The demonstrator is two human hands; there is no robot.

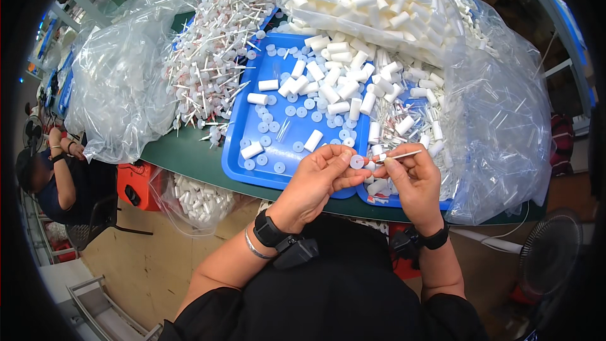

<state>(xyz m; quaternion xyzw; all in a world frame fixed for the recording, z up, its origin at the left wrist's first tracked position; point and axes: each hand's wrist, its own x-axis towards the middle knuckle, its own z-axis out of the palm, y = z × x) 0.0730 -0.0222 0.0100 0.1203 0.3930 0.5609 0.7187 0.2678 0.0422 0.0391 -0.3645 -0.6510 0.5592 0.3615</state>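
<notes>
Over the front edge of a blue tray, my left hand is closed, pinching a small translucent round disc between thumb and fingers. Close beside it, my right hand is closed on a thin white stick, its inner end near the disc. Whether the stick touches the disc I cannot tell. Loose discs and white cylinders lie scattered in the tray. To the right, a second tray holds thin white sticks and more cylinders.
A large bag of white cylinders sits behind the trays. Left of them is a heap of finished-looking stick-and-disc pieces, beside a clear plastic bag. Another plastic bag drapes at right. A person sits far left; a fan stands lower right.
</notes>
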